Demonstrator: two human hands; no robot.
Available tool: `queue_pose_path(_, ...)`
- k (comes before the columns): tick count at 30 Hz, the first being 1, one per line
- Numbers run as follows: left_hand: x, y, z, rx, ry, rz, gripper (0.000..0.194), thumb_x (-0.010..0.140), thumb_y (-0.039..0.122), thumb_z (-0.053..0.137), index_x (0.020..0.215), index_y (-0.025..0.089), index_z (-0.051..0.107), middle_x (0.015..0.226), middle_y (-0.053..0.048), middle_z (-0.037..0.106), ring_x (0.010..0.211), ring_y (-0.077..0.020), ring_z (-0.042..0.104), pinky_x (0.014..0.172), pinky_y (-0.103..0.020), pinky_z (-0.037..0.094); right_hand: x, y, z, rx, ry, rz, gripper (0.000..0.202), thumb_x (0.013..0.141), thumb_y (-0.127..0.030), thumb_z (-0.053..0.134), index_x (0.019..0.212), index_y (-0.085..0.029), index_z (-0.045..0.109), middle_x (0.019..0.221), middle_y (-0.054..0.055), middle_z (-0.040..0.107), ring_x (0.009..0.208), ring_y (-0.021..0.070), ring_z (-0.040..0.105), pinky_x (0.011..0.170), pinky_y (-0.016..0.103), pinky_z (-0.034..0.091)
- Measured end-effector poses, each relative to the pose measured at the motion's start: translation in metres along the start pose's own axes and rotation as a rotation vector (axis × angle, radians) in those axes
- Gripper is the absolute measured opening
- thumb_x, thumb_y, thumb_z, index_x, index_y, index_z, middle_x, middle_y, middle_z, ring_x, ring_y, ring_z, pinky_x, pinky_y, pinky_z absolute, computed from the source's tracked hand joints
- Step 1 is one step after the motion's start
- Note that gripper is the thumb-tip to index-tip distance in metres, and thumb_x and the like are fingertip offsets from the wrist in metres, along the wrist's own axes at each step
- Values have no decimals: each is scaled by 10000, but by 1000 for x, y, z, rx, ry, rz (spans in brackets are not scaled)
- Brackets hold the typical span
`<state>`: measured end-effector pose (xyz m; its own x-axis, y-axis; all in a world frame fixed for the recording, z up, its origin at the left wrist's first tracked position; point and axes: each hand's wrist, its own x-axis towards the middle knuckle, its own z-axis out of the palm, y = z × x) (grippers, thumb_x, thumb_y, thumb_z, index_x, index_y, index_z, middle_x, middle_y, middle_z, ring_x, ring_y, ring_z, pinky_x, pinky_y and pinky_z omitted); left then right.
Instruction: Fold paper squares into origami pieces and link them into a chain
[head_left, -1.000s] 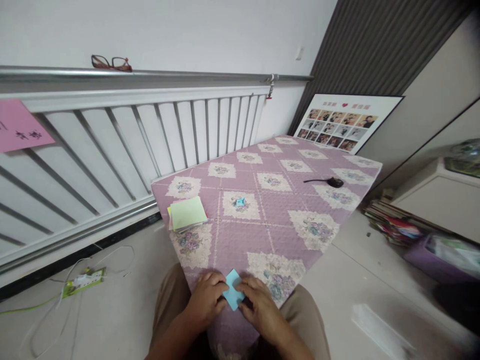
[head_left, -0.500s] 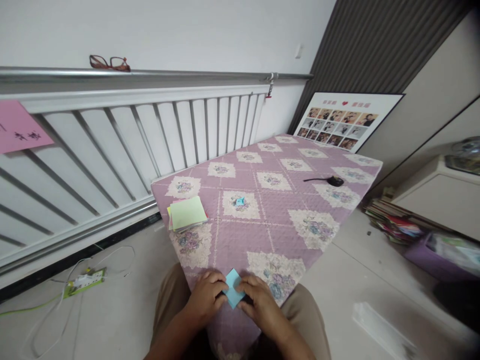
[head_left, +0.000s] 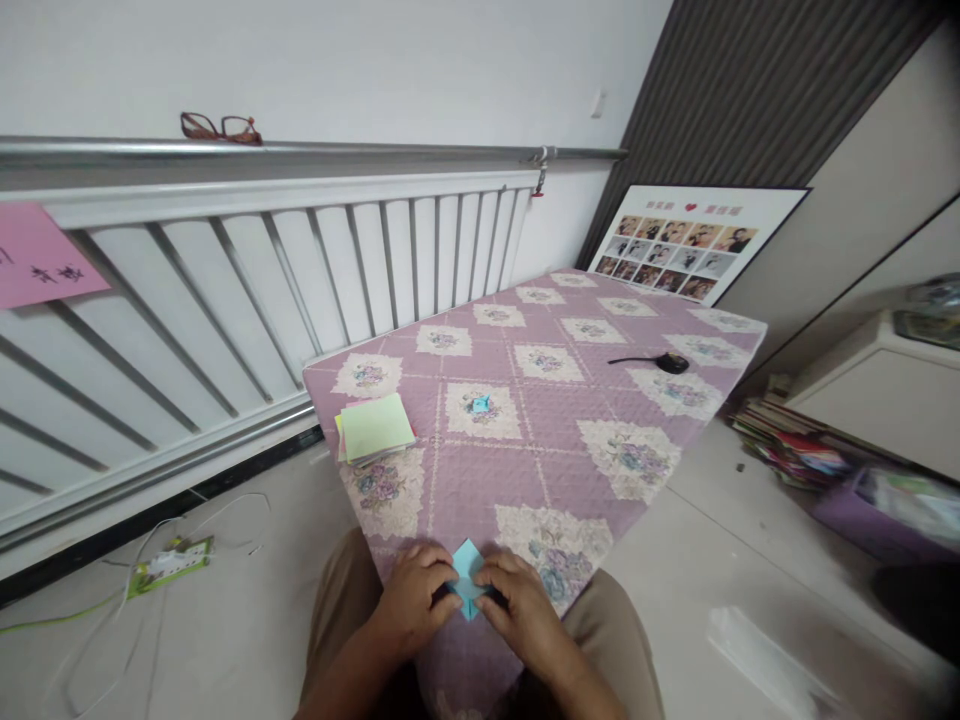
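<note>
"Which step is in hand?"

"It looks like folding the small, diamond-shaped light-blue paper point(head_left: 467, 566), at the near end of the purple floral tablecloth point(head_left: 480, 480). The left hand point(head_left: 412, 598) pinches one side, thumb against fingers; the right hand point(head_left: 523, 602) pinches the other."

"And the next move?"

"Probably it calls for evening up the lower tip, then firm pressure along the crease."

"What differs from half a second ago?"

"The lower half looked smooth then; now it shows a fold and a dark slit near the tip, with the thumbs closer in. The tiny folded blue paper piece point(head_left: 481, 404) hasn't moved."
</note>
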<state>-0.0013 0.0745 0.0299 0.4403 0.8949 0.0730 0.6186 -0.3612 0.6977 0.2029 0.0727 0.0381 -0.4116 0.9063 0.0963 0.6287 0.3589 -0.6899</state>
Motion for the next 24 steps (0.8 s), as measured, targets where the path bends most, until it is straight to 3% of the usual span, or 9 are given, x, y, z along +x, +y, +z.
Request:
queue_pose_path(7, 7, 2, 8, 94, 36, -127, 165, 834, 166, 522, 802, 223, 673, 920, -25, 621, 903, -195, 516, 842, -347, 361, 2, 4, 14, -198, 116, 54, 124, 764, -92, 586, 752, -212, 614, 808, 24, 601, 822, 193, 541, 752, 309, 395)
queue_pose_path(13, 11, 4, 4, 219, 67, -271, 148, 836, 206, 527, 752, 204, 648, 893, -36, 606, 896, -208, 509, 829, -348, 353, -1, 8, 16, -365, 194, 117, 109, 795, -207, 619, 692, -211, 584, 790, 38, 589, 792, 207, 529, 709, 318, 385)
queue_pose_path(24, 16, 7, -1, 317, 10, -336, 150, 847, 293, 533, 782, 202, 632, 920, -44, 600, 919, -218, 522, 828, -352, 357, 8, 3, 13, -490, 228, 184, 215, 846, -312, 571, 648, -227, 584, 751, 42, 610, 726, 197, 544, 660, 314, 355)
